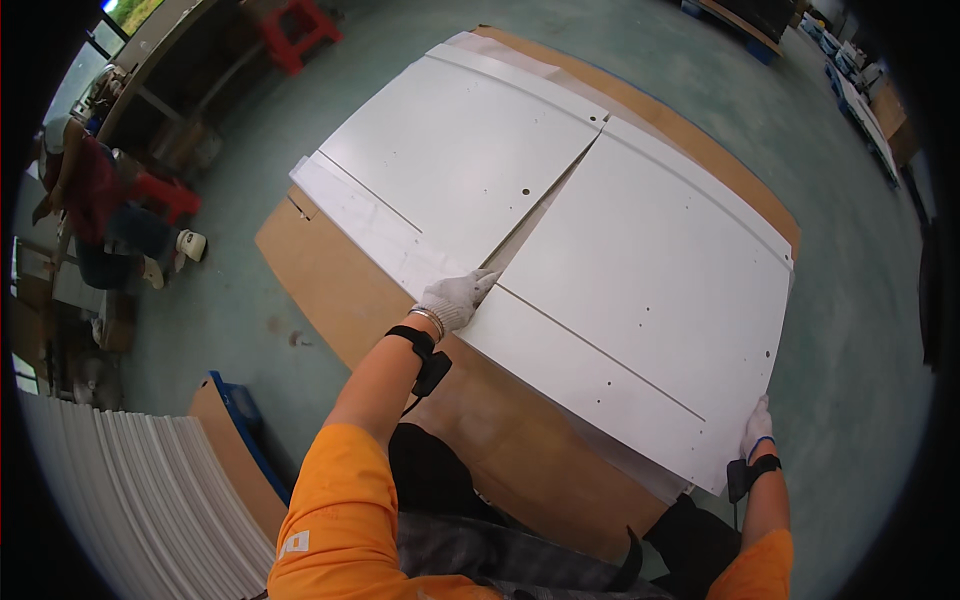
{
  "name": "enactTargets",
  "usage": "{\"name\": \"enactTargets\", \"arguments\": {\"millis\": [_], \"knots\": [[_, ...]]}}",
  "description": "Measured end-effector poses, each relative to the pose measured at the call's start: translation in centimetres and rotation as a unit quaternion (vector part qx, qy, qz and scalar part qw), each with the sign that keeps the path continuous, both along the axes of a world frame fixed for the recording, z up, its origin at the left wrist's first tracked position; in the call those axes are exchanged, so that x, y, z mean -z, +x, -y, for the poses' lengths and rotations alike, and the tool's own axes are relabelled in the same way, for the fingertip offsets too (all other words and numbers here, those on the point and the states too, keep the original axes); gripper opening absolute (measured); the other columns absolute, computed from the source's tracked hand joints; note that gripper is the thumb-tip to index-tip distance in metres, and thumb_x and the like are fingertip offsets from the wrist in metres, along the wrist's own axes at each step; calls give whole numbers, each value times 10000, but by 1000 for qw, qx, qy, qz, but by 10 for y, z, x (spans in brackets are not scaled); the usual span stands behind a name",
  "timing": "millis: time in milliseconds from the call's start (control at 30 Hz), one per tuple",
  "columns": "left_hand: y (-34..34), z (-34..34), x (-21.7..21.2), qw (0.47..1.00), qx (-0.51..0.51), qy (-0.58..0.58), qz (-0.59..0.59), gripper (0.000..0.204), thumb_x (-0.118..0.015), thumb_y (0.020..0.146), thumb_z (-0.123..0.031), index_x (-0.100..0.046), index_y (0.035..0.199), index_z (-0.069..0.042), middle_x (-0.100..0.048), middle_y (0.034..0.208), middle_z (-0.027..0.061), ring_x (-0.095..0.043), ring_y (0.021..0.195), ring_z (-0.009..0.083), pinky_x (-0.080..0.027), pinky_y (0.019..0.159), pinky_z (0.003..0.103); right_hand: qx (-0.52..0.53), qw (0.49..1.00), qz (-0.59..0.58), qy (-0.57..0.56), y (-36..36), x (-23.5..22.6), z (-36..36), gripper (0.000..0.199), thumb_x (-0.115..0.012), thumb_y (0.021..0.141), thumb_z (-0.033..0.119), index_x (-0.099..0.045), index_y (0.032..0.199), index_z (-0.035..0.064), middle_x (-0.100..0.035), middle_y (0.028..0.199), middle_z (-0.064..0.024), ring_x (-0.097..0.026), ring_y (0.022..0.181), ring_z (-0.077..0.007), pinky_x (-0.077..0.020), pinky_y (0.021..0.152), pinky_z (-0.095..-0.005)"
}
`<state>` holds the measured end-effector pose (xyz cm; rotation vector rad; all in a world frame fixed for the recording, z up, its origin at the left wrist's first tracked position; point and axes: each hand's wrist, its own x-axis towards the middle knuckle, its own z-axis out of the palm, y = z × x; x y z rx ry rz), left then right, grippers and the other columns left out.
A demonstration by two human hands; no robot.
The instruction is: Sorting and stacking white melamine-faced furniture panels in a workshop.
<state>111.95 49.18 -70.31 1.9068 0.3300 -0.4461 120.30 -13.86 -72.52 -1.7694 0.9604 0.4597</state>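
Observation:
Two large white panels lie side by side on a brown board (330, 290) on the floor. My left hand (455, 298), in a white glove, grips the near left corner of the right white panel (650, 270), at the gap beside the left white panel (450, 150). My right hand (757, 428), also gloved, holds the same panel's near right corner. The right panel sits tilted, its near edge raised off the brown board. Small holes and thin grooves mark both panels.
A stack of white slats (140, 500) lies at the lower left beside a blue pallet edge (245, 430). A seated person (95, 200) works at the far left near a red stool (300, 30). Green floor (850, 300) surrounds the board.

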Motion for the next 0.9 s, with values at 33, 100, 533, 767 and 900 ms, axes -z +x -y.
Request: {"name": "enactTargets", "arguments": {"millis": [33,100,533,767,900], "knots": [[7,4,-9,977,71,187,-70,523,-429,903,-138,-348,1391,-308,-544,1266,45,-592,1043,258,-489,881,348,-3,999,-10,-31,-1,-1,-4,717,-291,946,572,-458,1269,-47,-532,1257,-166,-524,1117,-291,-415,967,-401],[10,3,-14,912,138,363,-134,497,-420,914,-149,-355,1381,-308,-566,1214,65,-598,1018,280,-497,865,367,-6,998,-17,-66,0,0,-1,717,-293,946,572,-456,1271,-46,-532,1257,-168,-524,1118,-292,-415,968,-402],[-61,-33,-41,843,401,350,-71,236,-538,845,-264,-639,1035,-166,-584,1107,32,-574,1039,264,-489,862,391,16,1000,-3,-20,2,3,-5,684,-292,952,557,-458,1283,-18,-531,1269,-159,-526,1125,-297,-423,967,-407],[-97,-41,-34,846,403,342,-70,234,-523,838,-272,-640,960,-110,-608,1030,49,-600,942,272,-499,797,386,53,996,6,66,-2,18,-3,652,-270,968,532,-448,1293,-5,-530,1278,-145,-532,1126,-296,-426,971,-387],[-93,-37,-54,830,426,332,-140,244,-528,850,-272,-619,1056,-178,-608,1043,50,-598,966,274,-498,815,385,23,998,-14,59,-1,22,-1,703,-267,956,559,-378,1340,-20,-450,1366,-149,-458,1215,-304,-378,1022,-408]]}}
